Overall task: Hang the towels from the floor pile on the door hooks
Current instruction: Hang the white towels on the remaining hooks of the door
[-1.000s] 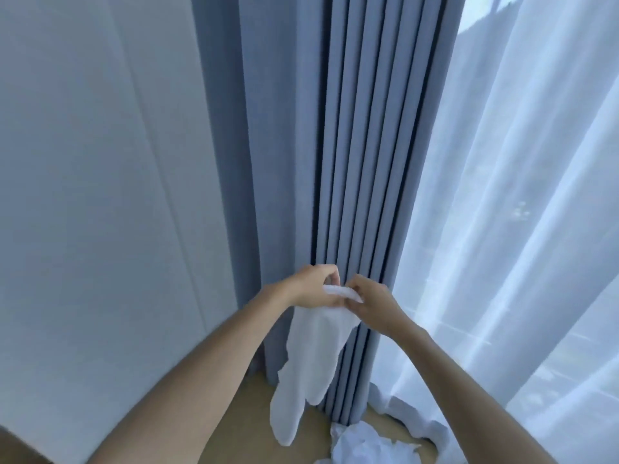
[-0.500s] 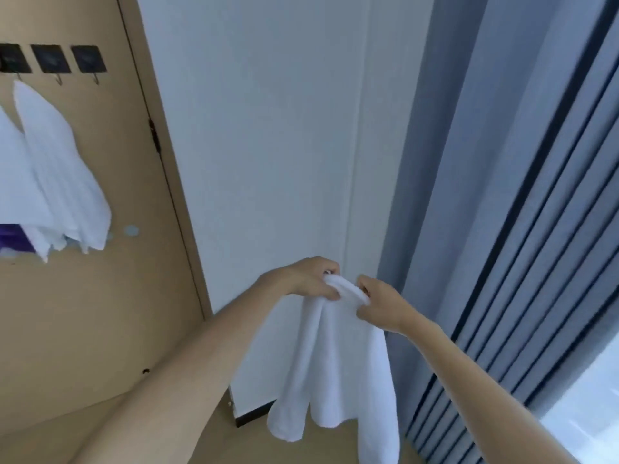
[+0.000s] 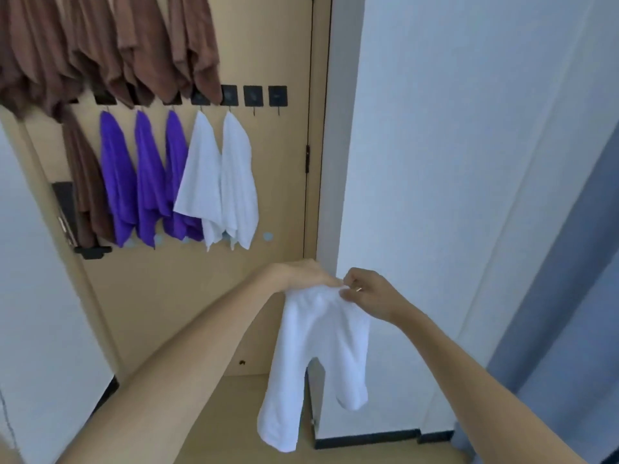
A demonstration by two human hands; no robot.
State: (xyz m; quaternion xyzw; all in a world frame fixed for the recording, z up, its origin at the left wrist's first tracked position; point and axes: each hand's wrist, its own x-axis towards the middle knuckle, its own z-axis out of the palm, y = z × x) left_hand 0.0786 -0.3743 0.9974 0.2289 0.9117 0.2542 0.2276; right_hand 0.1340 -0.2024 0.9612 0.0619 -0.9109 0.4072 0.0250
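Both hands pinch one white towel's top edge.
Left hand (image 3: pixel 303 274) and right hand (image 3: pixel 366 291) hold the white towel (image 3: pixel 318 356) together, hanging before the door (image 3: pixel 187 296); two hooks (image 3: pixel 265 97) stand bare.

Views: one, worn on the head.
Facing: forward and slightly down, toward the door (image 3: pixel 187 313) at left and centre of frame.
Nearness: forearms reach in from the lower edge; door near.
Overlap: none, single view.
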